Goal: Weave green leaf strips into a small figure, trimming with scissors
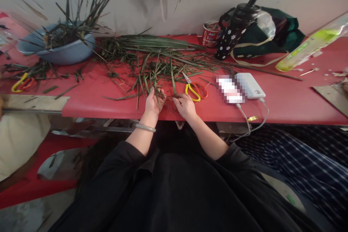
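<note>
My left hand (155, 102), a bangle on its wrist, is closed around a small bunch of green leaf strips (154, 81) that fan out above the fingers. Beside it, my right hand (185, 106) pinches the lower end of a long flat leaf strip (173, 79) standing up from the fingers. Both hands are over the front edge of the red-covered table (122, 110). Just right of my right hand lie scissors (194, 90) with one yellow and one orange handle. Loose leaf strips (168, 67) are heaped behind my hands.
A blue basin (70, 52) of leaf stalks stands at back left, with other scissors (23, 83) nearby. To the right are a flowered black tumbler (231, 38), red tub (210, 36), green bag (272, 47), blurred phone (231, 90) and cabled white power bank (249, 85). People sit on both sides.
</note>
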